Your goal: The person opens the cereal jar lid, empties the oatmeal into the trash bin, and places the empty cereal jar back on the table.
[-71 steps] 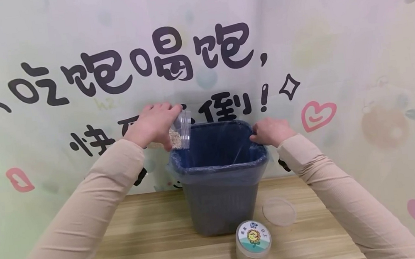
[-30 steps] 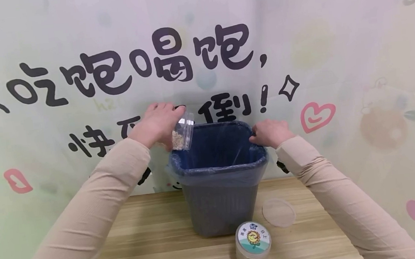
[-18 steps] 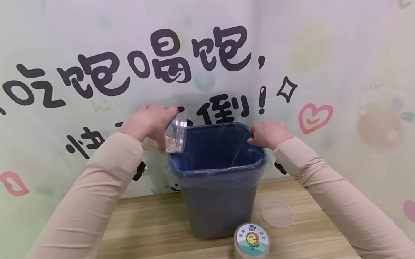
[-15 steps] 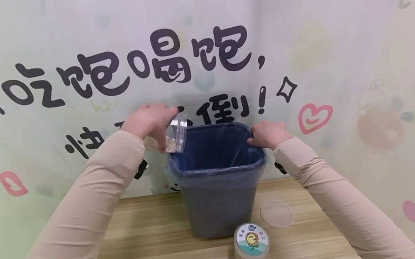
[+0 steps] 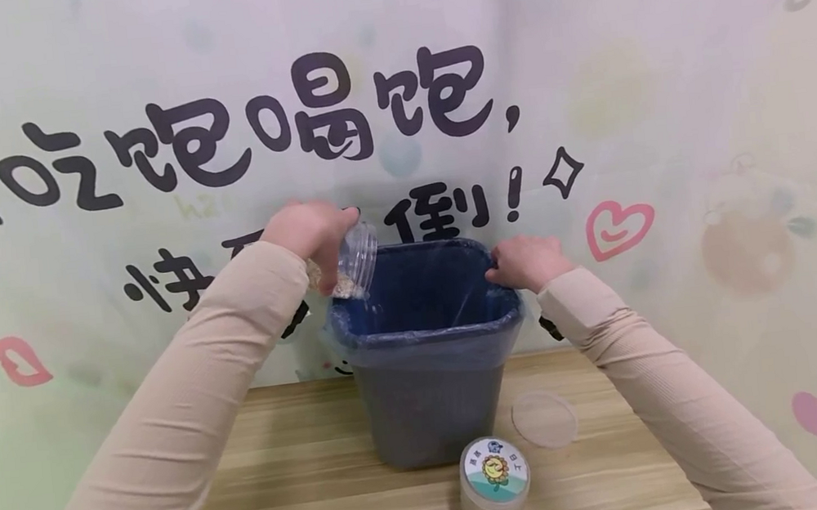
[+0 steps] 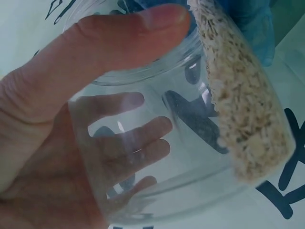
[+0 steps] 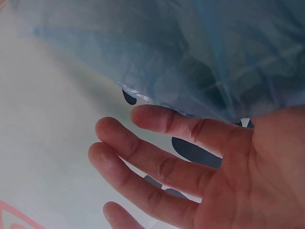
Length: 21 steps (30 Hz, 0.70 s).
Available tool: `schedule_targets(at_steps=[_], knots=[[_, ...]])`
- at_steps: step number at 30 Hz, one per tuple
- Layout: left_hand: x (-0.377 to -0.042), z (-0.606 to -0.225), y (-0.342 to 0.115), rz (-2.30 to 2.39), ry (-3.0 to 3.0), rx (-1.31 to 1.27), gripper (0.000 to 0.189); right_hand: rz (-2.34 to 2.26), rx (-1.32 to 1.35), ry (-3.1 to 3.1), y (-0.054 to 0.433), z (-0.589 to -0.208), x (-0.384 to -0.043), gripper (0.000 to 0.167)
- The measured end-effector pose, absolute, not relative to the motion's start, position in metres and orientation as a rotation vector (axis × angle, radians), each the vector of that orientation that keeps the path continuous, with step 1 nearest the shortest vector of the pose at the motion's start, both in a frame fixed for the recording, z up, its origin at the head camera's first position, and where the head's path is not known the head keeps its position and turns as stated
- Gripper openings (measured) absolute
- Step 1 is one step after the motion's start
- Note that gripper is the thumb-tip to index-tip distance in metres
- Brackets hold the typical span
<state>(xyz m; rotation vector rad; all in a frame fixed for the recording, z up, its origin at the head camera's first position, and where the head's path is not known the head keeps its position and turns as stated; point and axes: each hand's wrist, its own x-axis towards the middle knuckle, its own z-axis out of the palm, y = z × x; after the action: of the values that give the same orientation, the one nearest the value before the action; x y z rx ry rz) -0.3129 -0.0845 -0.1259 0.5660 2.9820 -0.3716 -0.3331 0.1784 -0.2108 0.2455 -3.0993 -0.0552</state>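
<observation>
In the head view my left hand [image 5: 312, 235] grips a clear plastic jar [image 5: 360, 253] from above, tipped with its mouth over the left rim of a dark blue trash can [image 5: 433, 400]. Pale beige flakes [image 6: 248, 109] lie along the jar's low side, and a few show just below its mouth. The left wrist view shows the thumb and fingers wrapped round the jar's wall. My right hand [image 5: 527, 262] holds the can's right rim, which is lined with a thin bluish bag [image 7: 181, 57]. Its thumb is hidden in the right wrist view, while the other fingers hang outside the can.
A second jar [image 5: 497, 509] with a sunflower label on its lid stands in front of the can. To its right a clear round lid [image 5: 545, 419] lies flat on the wooden table [image 5: 288, 464]. A printed cloth [image 5: 385, 11] hangs close behind the can.
My left hand has shifted slightly right and tipped the jar's mouth further down; flakes now show below it. The right hand stays at the rim, and the second jar and lid stay put.
</observation>
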Motion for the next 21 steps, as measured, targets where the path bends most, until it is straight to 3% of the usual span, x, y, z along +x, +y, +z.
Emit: schedule_targets(at_steps=[4,15,21], knots=[[-0.3112,-0.1271,-0.0825,-0.382,3.001,0.543,0.097,-0.059,0.254,-3.096,0.1773,-0.2104,-0.3333,0.026],[-0.3142,-0.1276,-0.0897,-0.396,2.994,0.645,0.079,-0.069,0.253,-3.104,0.1763,-0.2095,-0.3324,0.027],[-0.3129,-0.1276,-0.0867,-0.434,2.996,0.645,0.087,-0.068,0.254,-3.105,0.1773,-0.2102,-0.3334,0.027]])
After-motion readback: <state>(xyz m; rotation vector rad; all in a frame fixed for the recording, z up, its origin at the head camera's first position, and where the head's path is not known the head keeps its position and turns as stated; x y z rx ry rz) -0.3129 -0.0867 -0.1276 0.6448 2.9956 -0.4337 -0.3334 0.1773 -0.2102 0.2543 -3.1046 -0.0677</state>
